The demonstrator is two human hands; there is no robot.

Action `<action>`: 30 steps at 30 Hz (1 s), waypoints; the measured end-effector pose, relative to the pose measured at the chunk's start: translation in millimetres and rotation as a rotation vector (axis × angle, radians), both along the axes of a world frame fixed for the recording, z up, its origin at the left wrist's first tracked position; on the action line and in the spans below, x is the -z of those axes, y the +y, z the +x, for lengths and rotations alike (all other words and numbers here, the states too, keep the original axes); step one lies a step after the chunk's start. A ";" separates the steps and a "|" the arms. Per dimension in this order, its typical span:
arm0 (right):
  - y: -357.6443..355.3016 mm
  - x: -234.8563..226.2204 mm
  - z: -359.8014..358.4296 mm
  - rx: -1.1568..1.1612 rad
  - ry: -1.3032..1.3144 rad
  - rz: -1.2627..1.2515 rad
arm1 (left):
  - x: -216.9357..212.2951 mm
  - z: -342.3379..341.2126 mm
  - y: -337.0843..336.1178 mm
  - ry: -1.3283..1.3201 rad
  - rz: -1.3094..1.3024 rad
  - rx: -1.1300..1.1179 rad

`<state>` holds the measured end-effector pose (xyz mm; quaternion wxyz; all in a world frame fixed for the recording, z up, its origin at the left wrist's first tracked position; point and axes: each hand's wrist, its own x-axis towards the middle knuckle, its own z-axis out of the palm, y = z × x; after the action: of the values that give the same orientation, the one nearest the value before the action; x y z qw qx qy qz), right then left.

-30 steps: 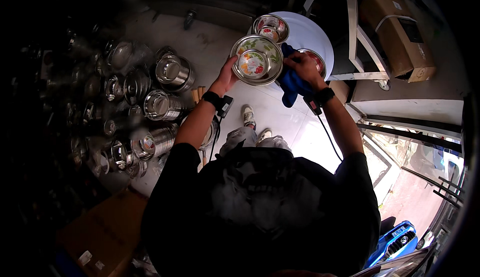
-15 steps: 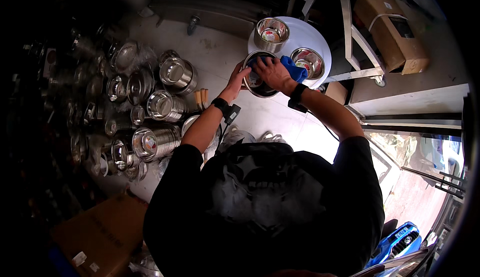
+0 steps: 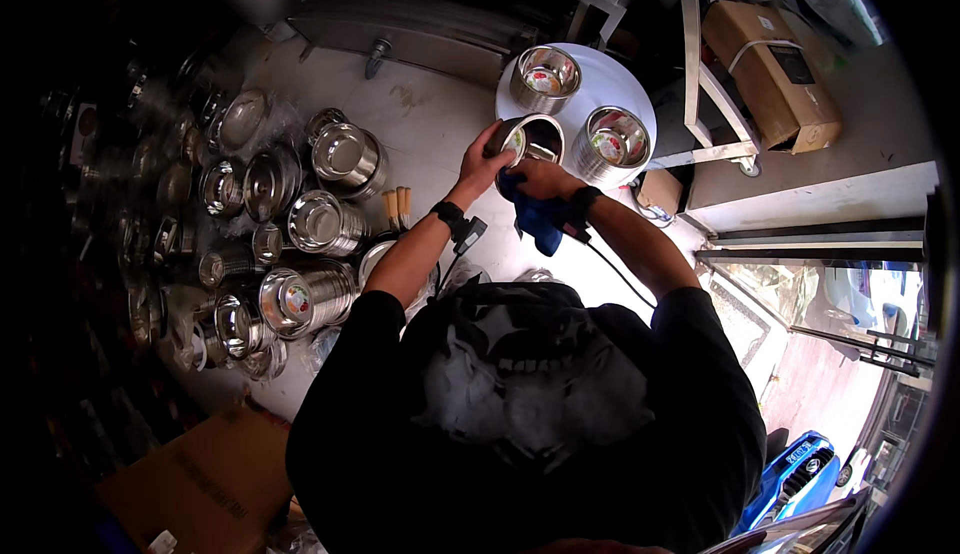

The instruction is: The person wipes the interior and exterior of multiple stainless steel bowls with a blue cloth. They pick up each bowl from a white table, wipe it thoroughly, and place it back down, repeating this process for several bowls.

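Note:
Between my hands a shiny steel pot (image 3: 545,136) is tilted toward me, held over the near edge of a round white table (image 3: 585,74). My left hand (image 3: 484,162) grips its left side, thumb over the rim. A blue cloth (image 3: 540,222) is bunched in my right hand (image 3: 540,180), which presses it against the pot's near rim; part of the cloth hangs down. Two more steel pots stand upright on the table, a far pot (image 3: 546,79) and a right-hand pot (image 3: 612,144), each with a colourful sticker on its inside bottom.
Many steel pots (image 3: 300,299) and lids crowd the floor at left, some wrapped in plastic. Wooden handles (image 3: 397,206) stick up beside them. A metal rack leg (image 3: 692,64) and cardboard box (image 3: 775,79) are at right. Another cardboard box (image 3: 205,474) lies lower left.
The pot has been lifted and tipped toward me. My right hand has moved from inside it to its near rim, bringing the blue cloth down with it.

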<state>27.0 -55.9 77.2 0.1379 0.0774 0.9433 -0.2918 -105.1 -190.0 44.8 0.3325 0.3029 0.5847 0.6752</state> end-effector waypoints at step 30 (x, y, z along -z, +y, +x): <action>-0.4 -63.9 -16.5 0.398 0.098 -0.478 | -24.4 -0.9 2.2 -0.474 0.061 0.192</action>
<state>10.5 -56.3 141.1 0.0469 0.2119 0.8198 -0.5300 -106.0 -187.8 69.2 0.5136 0.2005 0.4383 0.7099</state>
